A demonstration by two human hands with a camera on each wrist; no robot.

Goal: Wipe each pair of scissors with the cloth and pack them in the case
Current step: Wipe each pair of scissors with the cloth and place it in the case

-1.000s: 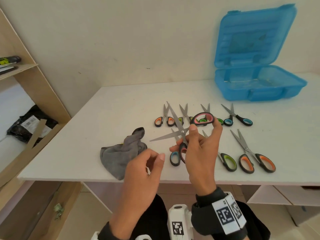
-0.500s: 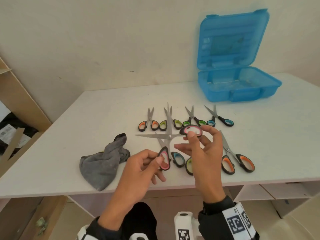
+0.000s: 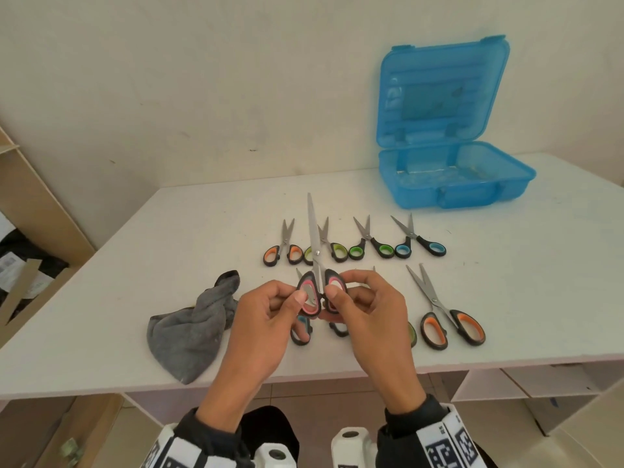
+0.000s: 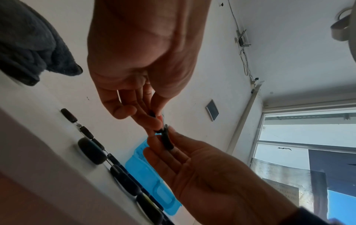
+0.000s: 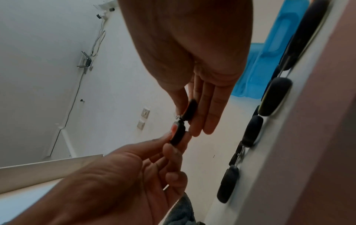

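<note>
I hold pink-handled scissors [image 3: 314, 231] over the table's front edge, blades together and pointing away from me. My left hand [image 3: 294, 298] pinches the left handle loop and my right hand [image 3: 337, 293] pinches the right loop. In the left wrist view the dark handle [image 4: 167, 142] sits between both hands' fingertips, and in the right wrist view it shows as well [image 5: 178, 135]. A crumpled grey cloth [image 3: 189, 329] lies on the table to the left of my hands. The blue case [image 3: 422, 195] stands open at the back right, with nothing in it that I can see.
Several scissors lie on the white table [image 3: 202, 231]: a back row from orange-handled [image 3: 285, 248] to blue-handled [image 3: 418, 243], and a front row ending in a large orange-handled pair [image 3: 445, 315], partly hidden under my hands. A wooden shelf [image 3: 30, 197] stands left.
The pink scissors were spread wide in my right hand; now the blades are together. My left hand came in and took the other handle loop.
</note>
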